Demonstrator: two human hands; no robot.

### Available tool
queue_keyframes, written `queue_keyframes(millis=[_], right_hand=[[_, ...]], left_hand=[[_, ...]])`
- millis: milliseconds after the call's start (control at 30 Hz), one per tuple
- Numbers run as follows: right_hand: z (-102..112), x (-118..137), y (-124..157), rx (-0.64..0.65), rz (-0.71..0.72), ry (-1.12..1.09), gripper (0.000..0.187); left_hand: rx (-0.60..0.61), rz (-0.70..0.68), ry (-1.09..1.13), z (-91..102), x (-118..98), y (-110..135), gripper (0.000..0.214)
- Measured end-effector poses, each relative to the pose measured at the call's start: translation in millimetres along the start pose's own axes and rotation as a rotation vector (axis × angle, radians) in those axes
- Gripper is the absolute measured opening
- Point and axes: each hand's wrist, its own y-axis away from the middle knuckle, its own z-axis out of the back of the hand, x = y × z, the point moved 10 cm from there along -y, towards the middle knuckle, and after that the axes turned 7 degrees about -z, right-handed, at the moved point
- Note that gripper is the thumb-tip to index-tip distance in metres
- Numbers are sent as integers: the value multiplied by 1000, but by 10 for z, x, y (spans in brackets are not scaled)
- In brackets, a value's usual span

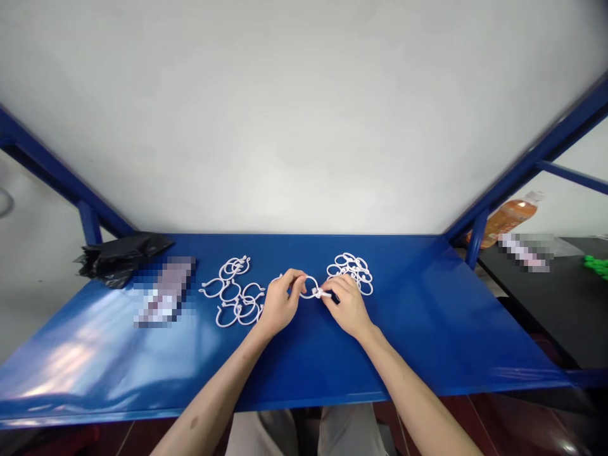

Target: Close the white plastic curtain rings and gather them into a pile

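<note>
Left hand (pixel 280 305) and right hand (pixel 348 305) pinch one white ring (pixel 311 288) (between two piles) — above the blue table (pixel 427 342).

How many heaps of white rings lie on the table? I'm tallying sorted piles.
2: a loose heap left of the hands, a tight heap behind the right hand.

A glossy blue table (pixel 427 329) stands against a plain white wall (pixel 304 114).

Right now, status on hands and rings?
Left hand and right hand both pinch one white ring. Loose rings left, pile right. Nothing blocking.
</note>
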Motion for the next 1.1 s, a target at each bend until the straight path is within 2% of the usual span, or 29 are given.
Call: queue_keyframes(millis=[133,233,300,400,433,533,567,633,733,833,967,1100], right_hand=[[35,13,8,-32,1,-27,14],[43,-5,14,-35,-18,-60,18],[33,-42,18,-25,-49,-85,20],[33,-112,22,-33,-108,-97,19],[44,-127,22,-44,-122,-95,18],[92,-151,14,-83,-160,-109,19],[103,-157,11,-88,-175,-125,19],[103,-178,7,-80,-216,-164,20],[65,-212,22,-47,-270,-240,15],[35,-178,43,-23,-238,-254,27],[52,-78,59,-48,-134,-230,24],[28,-82,72,-62,-146,-292,18]], left_hand=[[-96,93,-70,157,155,-5,27],[-123,163,-216,273,307,-7,28],[-136,149,-405,347,314,-18,25],[-160,29,-598,367,156,-28,22],[-118,-32,-577,296,89,-30,23],[165,-218,-371,-114,-106,19,23],[239,-244,-310,-227,-146,53,22],[293,-228,-226,-341,-162,90,21],[260,-111,-93,-342,-76,78,16],[219,-1,40,-280,27,45,15],[159,41,100,-195,104,15,15],[74,92,198,-170,206,44,17]])
